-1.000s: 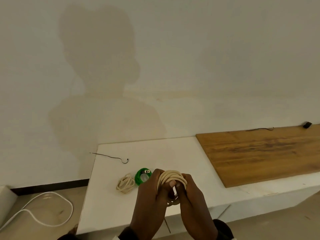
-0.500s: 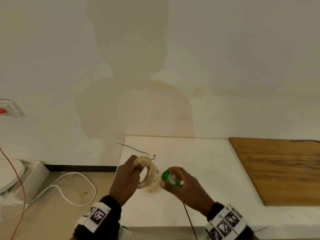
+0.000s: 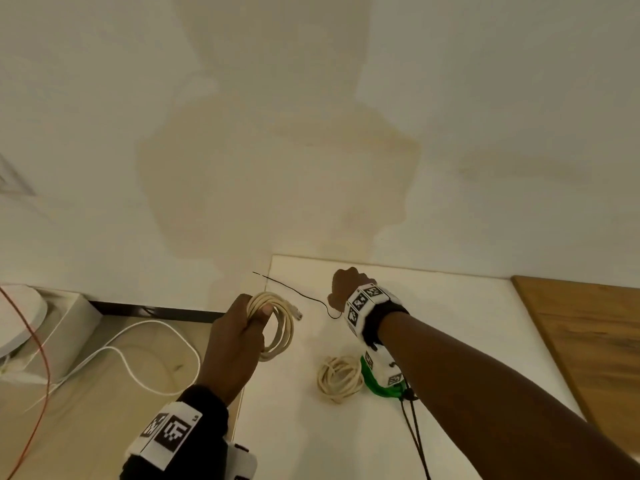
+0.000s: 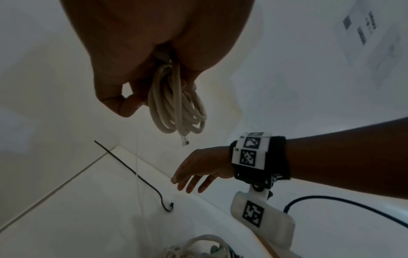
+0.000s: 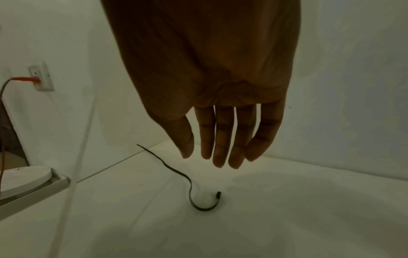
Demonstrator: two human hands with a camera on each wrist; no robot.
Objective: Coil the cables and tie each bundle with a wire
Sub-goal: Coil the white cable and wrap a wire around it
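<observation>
Left hand: your left hand (image 3: 232, 344) is clenched round a coiled cream cable (image 3: 275, 325), thumb pressed on the loops; the coil hangs off the table's left edge, its clear plug (image 4: 185, 140) dangling free.
Right hand: your right hand (image 5: 220, 111) holds nothing, fingers (image 5: 223, 139) straight and close together, pointing down above the black wire (image 5: 189, 185). Not touching it, as far as the right wrist view shows.
Black wire: lies on the white table (image 3: 433, 341) near the back left corner, one end straight and poking past the table edge, the other curled into a hook just under your fingertips.
Second cream coil: a coiled bundle (image 3: 339, 377) rests on the table, nearer you than the wire, below your right forearm.
Green item: a green ring-shaped thing (image 3: 375, 384) touches that bundle on its right, partly hidden by your wrist rig; cannot tell what it is.
Surroundings: wooden board (image 3: 595, 348) at right; white cable (image 3: 131, 358) and red cable (image 3: 38, 368) on the floor at left.
</observation>
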